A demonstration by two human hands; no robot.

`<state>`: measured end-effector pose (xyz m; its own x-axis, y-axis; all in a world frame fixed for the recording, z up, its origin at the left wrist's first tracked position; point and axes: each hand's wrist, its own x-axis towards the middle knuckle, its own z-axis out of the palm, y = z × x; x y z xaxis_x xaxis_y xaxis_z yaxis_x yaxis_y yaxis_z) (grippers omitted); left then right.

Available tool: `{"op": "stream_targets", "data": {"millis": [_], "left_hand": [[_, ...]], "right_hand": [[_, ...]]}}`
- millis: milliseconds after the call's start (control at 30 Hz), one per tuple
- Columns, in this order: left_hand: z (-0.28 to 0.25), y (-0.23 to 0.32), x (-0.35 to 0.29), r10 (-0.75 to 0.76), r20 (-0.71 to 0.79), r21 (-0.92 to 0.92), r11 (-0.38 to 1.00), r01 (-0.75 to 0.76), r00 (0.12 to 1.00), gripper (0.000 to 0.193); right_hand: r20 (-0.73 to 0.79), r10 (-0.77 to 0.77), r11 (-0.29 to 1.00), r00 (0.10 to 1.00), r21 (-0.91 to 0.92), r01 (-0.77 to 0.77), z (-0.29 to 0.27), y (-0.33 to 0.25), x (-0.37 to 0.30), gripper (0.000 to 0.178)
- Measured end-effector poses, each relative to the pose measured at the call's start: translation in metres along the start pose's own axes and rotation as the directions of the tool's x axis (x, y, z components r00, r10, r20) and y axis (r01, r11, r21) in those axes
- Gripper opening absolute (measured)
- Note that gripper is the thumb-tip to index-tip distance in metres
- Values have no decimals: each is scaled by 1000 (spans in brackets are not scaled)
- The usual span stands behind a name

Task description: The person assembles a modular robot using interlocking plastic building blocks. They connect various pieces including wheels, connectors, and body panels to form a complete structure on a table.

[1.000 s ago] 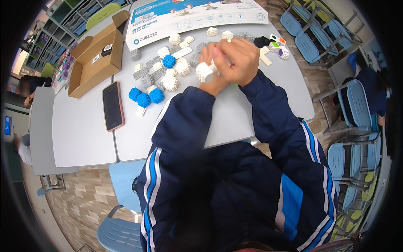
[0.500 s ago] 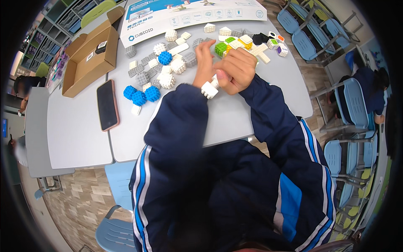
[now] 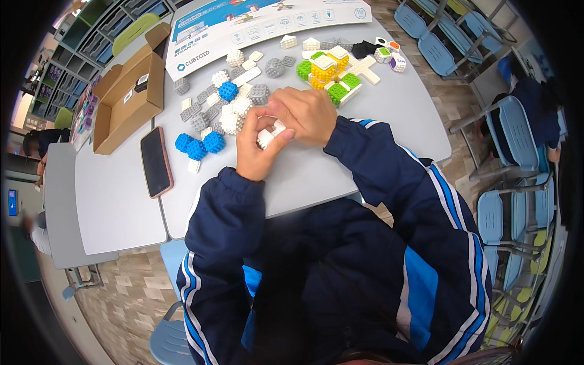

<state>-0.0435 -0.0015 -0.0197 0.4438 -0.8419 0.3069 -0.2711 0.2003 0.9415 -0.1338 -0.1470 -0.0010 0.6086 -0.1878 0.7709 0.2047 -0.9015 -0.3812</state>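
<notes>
Above the near part of the table, my left hand (image 3: 253, 154) is closed around a small white building block (image 3: 266, 139), thumb on its near side. My right hand (image 3: 307, 114) meets it from the right, fingers curled against the block's upper end and partly hiding it. Just beyond my hands lie white studded cube blocks (image 3: 233, 119), grey studded blocks (image 3: 258, 93) and a blue studded block (image 3: 228, 91). Farther right stands an assembled group of yellow blocks (image 3: 322, 74) and green blocks (image 3: 344, 89) with white plates on top.
A smartphone (image 3: 156, 163) lies on the left, near three joined blue blocks (image 3: 196, 148). An open cardboard box (image 3: 131, 108) and a large printed box (image 3: 267, 30) stand farther back. Small cubes with coloured faces (image 3: 397, 61) sit at the far right. Chairs (image 3: 514, 143) stand beyond the table.
My left hand has drawn back from its stretched reach and closed around the white block. My right hand has shifted left and curls against it. The yellow and green group is now uncovered.
</notes>
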Motion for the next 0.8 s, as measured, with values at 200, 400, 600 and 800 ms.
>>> {"op": "stream_targets", "data": {"millis": [200, 400, 600, 800], "left_hand": [[-2, 3, 2, -137, -85, -56, 990, 132, 987, 29], [-6, 7, 2, -107, -235, -149, 986, 73, 966, 23], [-7, -11, 5, -62, -48, 90, 994, 66, 997, 29], [-7, -7, 7, -170, -66, 75, 982, 175, 983, 32]], "right_hand": [[99, 93, 992, 991, -93, -84, -3, 3, 4, 32], [167, 93, 975, 982, -217, -56, -13, 5, 9, 47], [109, 83, 989, 991, -131, -69, 7, 24, -4, 57], [29, 27, 994, 999, -111, -24, 8, 28, -7, 47]]}}
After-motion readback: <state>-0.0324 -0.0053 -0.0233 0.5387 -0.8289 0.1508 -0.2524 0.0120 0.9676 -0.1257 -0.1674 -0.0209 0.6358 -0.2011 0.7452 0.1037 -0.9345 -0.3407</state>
